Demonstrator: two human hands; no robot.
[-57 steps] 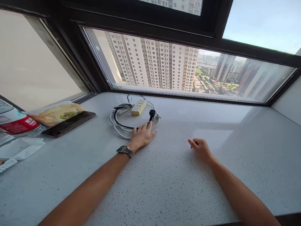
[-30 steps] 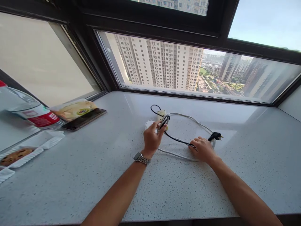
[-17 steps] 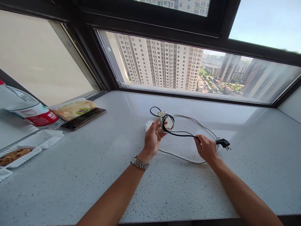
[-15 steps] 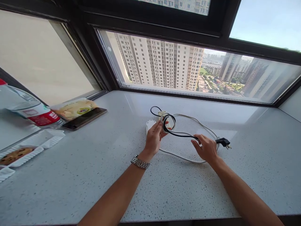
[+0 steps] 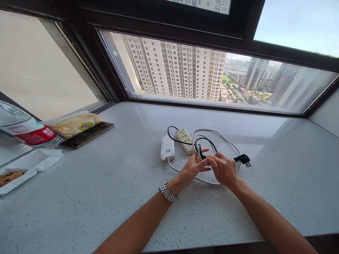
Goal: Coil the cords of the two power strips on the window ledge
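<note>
Black and white power cords (image 5: 199, 147) are looped together between my hands above the counter. My left hand (image 5: 192, 165), with a metal watch on its wrist, grips the loops, some fingers stretched out. Close against it, my right hand (image 5: 224, 168) is closed on the cords, its fingertips meeting the left fingers. A black plug (image 5: 242, 159) sticks out just past my right hand, its prongs pointing right. Behind the left hand lies a cream power strip (image 5: 182, 135) with sockets. Beside it sits a white power strip or adapter box (image 5: 167, 146), its grey-white cord running under my hands.
On the left are a phone (image 5: 87, 134), a food packet (image 5: 75, 123), a bottle with a red label (image 5: 34, 132) and a plastic tray (image 5: 39, 162) holding a cookie. A dark window frame (image 5: 212, 108) borders the speckled counter (image 5: 119, 197) at the back.
My left hand has moved right with the cord loops and now meets my right hand. The cream power strip and white box are more exposed. The view has shifted slightly.
</note>
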